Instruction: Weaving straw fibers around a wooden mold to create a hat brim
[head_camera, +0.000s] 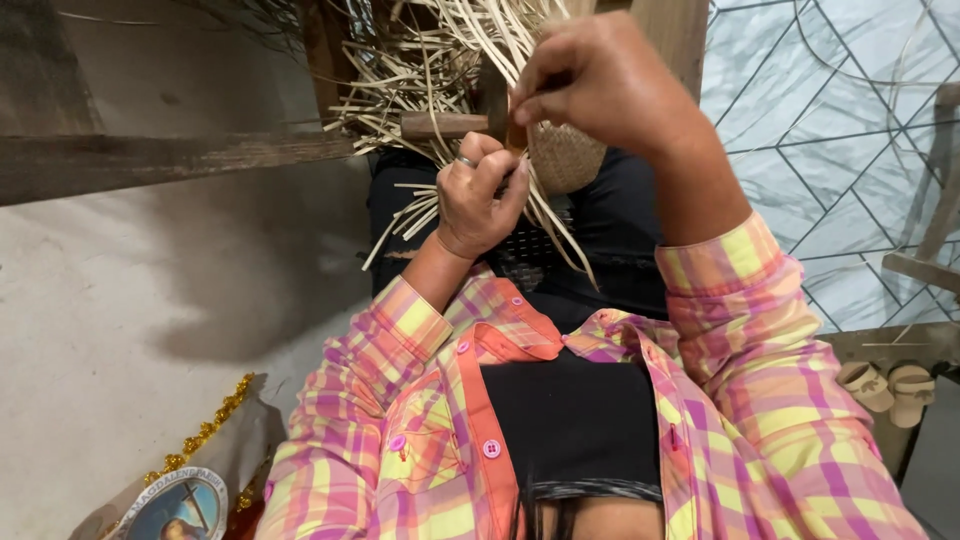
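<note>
Straw strips (470, 60) are fanning out above the small woven basket (566, 155) in my lap. I am curling my left hand (480, 195) shut around the wooden tool (445, 125) just left of the basket, while my right hand (600, 80), directly above the basket, is pinching closed on the strips.

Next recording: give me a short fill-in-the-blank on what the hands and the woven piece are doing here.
1. The left hand wears a ____ on one finger.
2. Both hands work loose pale ____ that stick out of the small woven basket.
3. The right hand is ____ the left hand in the picture.
4. The shirt sleeves have a ____ pattern.

Missing words: ring; strips; above; plaid
</note>
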